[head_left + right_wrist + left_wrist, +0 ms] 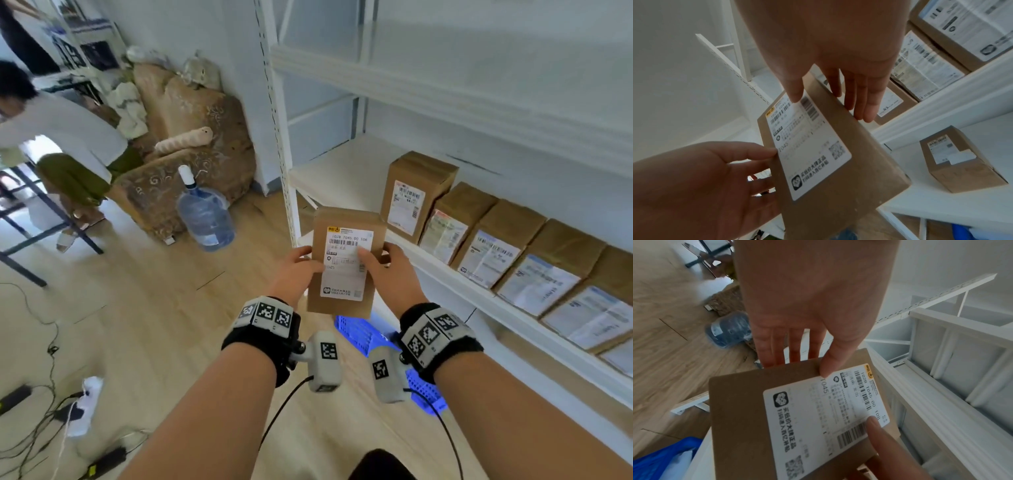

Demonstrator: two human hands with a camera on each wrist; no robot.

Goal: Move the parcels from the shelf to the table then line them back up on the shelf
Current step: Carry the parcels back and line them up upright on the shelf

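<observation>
I hold one brown cardboard parcel (346,274) with a white shipping label upright in the air, just in front of the left end of the white shelf (342,171). My left hand (305,263) pinches its left edge, thumb on the front and fingers behind. My right hand (380,263) grips the right edge, thumb on the label. The wrist views show the same hold: left hand (807,363), parcel (748,418), right hand (828,100), parcel (859,170). A row of several labelled parcels (496,246) stands on the shelf to the right.
One more parcel (957,162) lies on the lower shelf board. A blue crate (363,329) sits on the floor under my hands. A water jug (205,216), an armchair (191,137), a seated person (61,137) and floor cables (51,394) are to the left.
</observation>
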